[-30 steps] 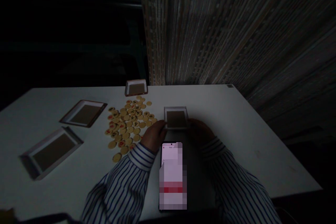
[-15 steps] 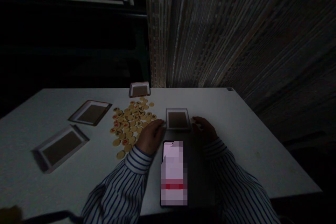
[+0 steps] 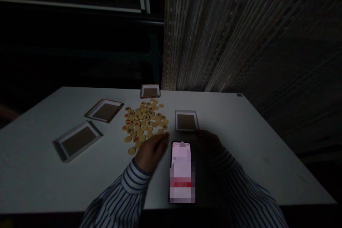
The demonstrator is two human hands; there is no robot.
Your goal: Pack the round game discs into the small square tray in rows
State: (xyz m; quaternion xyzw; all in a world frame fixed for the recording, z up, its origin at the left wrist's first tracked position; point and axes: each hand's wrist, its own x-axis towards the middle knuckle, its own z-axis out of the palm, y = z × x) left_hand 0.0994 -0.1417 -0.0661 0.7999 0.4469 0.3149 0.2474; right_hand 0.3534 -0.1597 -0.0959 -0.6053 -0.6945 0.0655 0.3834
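Note:
Bent loosely, the fingers of my left hand [image 3: 151, 152] are partly open, and I see nothing in them. This hand is at the near right edge of a spread of round wooden Chinese chess pieces [image 3: 144, 121], some with red or black characters. By the near right corner of a shallow box [image 3: 186, 111] with a brown inside is my right hand [image 3: 210, 142], in deep shadow. Its fingers look bent and apart; whether they touch the box is unclear. Between my forearms lies a lit phone [image 3: 182, 171], its screen mostly pixelated.
Two more shallow boxes, one brown-rimmed [image 3: 93, 117] and one white-sided [image 3: 92, 124], lie left of the pieces. Another box [image 3: 150, 85] is at the white table's [image 3: 112, 185] far edge. Behind hangs a string curtain [image 3: 203, 35]. The room is dark.
Both hands have drawn back toward me from the sides of the near box. The view has swung slightly left, so the table things appear further right. The boxes and pieces look unmoved.

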